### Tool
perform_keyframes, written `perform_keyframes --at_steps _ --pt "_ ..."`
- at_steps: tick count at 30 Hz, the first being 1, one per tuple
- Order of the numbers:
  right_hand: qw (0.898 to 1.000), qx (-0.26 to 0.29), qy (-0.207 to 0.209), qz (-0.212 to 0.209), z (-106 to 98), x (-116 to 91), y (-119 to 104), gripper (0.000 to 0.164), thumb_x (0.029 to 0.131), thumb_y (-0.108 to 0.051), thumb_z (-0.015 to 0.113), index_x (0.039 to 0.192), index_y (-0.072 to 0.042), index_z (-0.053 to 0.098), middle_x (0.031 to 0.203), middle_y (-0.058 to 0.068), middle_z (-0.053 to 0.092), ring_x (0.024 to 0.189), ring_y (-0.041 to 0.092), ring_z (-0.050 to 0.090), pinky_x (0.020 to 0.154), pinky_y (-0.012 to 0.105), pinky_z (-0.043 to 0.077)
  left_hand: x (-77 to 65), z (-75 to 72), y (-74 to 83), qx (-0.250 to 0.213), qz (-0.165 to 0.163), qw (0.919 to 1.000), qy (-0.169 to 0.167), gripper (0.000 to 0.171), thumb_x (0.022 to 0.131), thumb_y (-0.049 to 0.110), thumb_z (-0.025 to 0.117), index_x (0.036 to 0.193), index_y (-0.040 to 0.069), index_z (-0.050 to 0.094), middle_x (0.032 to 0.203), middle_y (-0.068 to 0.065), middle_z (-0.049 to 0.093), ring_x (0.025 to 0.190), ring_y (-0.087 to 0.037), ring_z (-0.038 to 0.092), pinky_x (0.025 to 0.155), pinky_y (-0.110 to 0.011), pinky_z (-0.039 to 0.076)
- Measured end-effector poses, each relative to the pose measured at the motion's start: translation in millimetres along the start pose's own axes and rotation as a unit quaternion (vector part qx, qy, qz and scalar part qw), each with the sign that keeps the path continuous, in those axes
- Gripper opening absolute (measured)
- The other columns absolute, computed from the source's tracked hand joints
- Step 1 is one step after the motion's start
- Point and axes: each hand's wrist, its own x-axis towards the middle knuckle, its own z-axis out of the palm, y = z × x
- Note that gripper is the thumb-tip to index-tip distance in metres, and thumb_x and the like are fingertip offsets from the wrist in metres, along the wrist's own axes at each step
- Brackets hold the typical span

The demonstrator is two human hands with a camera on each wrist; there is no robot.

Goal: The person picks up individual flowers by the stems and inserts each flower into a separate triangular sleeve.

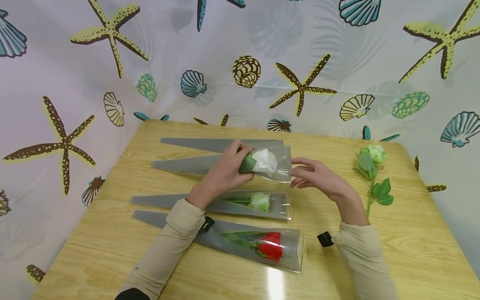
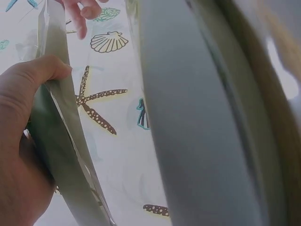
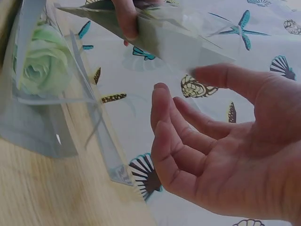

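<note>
In the head view my left hand (image 1: 226, 171) grips a flower sleeve, clear in front with a grey back, around a white rose (image 1: 265, 161). The thumb (image 2: 51, 68) presses on the sleeve's side in the left wrist view. At the sleeve's open right end is my right hand (image 1: 316, 177), its fingers loosely bent and nothing gripped. The right wrist view shows its thumb close to the sleeve's edge; whether they touch, I cannot tell. Nearer me lie a sleeved pale green rose (image 1: 259, 201) and a sleeved red rose (image 1: 271, 246).
Another grey sleeve (image 1: 210, 144) lies flat along the back of the wooden table (image 1: 416, 233). On the right is a loose pale green rose (image 1: 376, 154) with a leafy stem. A curtain (image 1: 225, 37) printed with shells and starfish hangs behind the table.
</note>
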Motion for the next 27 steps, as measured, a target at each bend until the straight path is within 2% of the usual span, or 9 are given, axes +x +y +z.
perform_keyframes --at_steps 2,6,10,13,16,18,22,27 --pt "1.0 -0.004 0.015 -0.011 -2.3 -3.0 -2.1 0.058 0.109 -0.029 0.056 0.158 -0.001 0.041 0.108 -0.006 0.074 0.098 0.011 0.074 0.093 0.025 0.058 0.0 -0.7 -0.5 0.005 0.0 1.0 -0.001 0.059 0.093 0.02 0.079 0.147 0.008 0.057 0.128 -0.012 0.049 0.104 -0.026 0.052 0.093 -0.043 0.051" --pt "0.997 0.001 0.071 -0.037 -0.9 -7.3 -7.7 0.046 0.11 -0.033 0.056 0.143 0.0 0.056 0.112 -0.01 0.07 0.098 0.009 0.069 0.089 0.026 0.058 0.3 -0.1 -1.0 0.015 0.006 0.9999 -0.001 0.061 0.092 0.022 0.079 0.147 0.008 0.057 0.128 -0.012 0.049 0.103 -0.026 0.053 0.092 -0.043 0.05" --pt "0.994 -0.02 0.098 -0.047 6.0 -6.2 -10.6 0.042 0.108 -0.033 0.06 0.134 0.0 0.06 0.122 0.001 0.066 0.105 0.011 0.065 0.087 0.027 0.058 1.4 3.4 -0.8 0.038 0.014 0.9992 -0.002 0.066 0.091 0.024 0.081 0.149 0.007 0.055 0.127 -0.012 0.05 0.102 -0.025 0.053 0.091 -0.043 0.05" --pt "0.994 -0.04 0.092 -0.036 12.4 -0.3 -8.7 0.05 0.107 -0.031 0.062 0.144 0.0 0.052 0.137 0.015 0.059 0.109 0.015 0.064 0.091 0.032 0.058 2.1 6.8 1.5 0.049 0.023 0.9985 -0.008 0.069 0.09 0.025 0.082 0.15 0.006 0.054 0.125 -0.012 0.051 0.101 -0.024 0.054 0.091 -0.042 0.049" --pt "0.996 -0.045 0.078 -0.019 18.3 6.8 -3.9 0.062 0.106 -0.032 0.064 0.154 -0.001 0.04 0.143 0.023 0.054 0.109 0.02 0.064 0.089 0.034 0.057 1.7 10.0 5.2 0.051 0.034 0.998 -0.013 0.071 0.09 0.026 0.082 0.151 0.006 0.054 0.125 -0.012 0.052 0.102 -0.024 0.053 0.091 -0.041 0.049" --pt "0.997 -0.046 0.066 -0.016 21.1 9.8 -0.7 0.066 0.106 -0.032 0.064 0.158 -0.002 0.037 0.145 0.025 0.054 0.113 0.026 0.063 0.088 0.033 0.056 1.4 12.4 7.4 0.05 0.041 0.9978 -0.015 0.07 0.09 0.026 0.081 0.151 0.005 0.054 0.126 -0.012 0.052 0.102 -0.024 0.053 0.09 -0.04 0.048" --pt "0.997 -0.05 0.059 -0.021 25.2 12.0 1.6 0.061 0.106 -0.029 0.064 0.156 -0.002 0.04 0.142 0.025 0.057 0.12 0.033 0.063 0.087 0.031 0.055 1.0 17.1 9.6 0.049 0.051 0.9974 -0.015 0.068 0.09 0.023 0.08 0.151 0.004 0.054 0.125 -0.011 0.051 0.1 -0.024 0.053 0.09 -0.039 0.048" --pt "0.996 -0.061 0.062 -0.016 28.7 13.9 2.6 0.058 0.105 -0.026 0.064 0.152 0.002 0.043 0.139 0.025 0.059 0.12 0.031 0.064 0.09 0.029 0.054 0.5 18.7 12.6 0.052 0.054 0.997 -0.016 0.069 0.089 0.021 0.08 0.151 0.003 0.055 0.122 -0.011 0.051 0.098 -0.023 0.051 0.09 -0.041 0.047"
